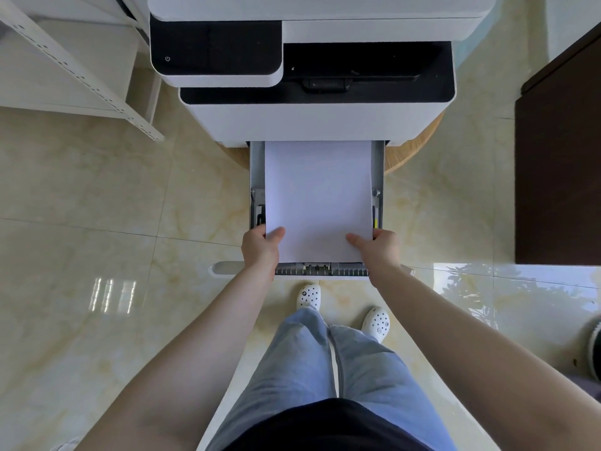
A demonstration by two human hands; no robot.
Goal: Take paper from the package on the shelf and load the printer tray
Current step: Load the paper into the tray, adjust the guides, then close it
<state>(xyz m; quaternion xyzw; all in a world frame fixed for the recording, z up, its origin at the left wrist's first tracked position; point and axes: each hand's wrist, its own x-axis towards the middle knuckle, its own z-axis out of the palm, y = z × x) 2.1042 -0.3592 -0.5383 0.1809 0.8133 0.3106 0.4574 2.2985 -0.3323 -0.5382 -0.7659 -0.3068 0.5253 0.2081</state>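
A stack of white paper lies inside the pulled-out grey printer tray, its far end reaching under the white and black printer. My left hand grips the stack's near left corner, thumb on top. On the near right corner my right hand holds the same stack, thumb on top too. The tray's front rail shows between my wrists. The paper package is out of sight.
A white metal shelf stands at the far left. A dark brown cabinet is at the right. The printer rests on a round wooden stand. Glossy beige floor tiles surround me, and my feet in white clogs stand just behind the tray.
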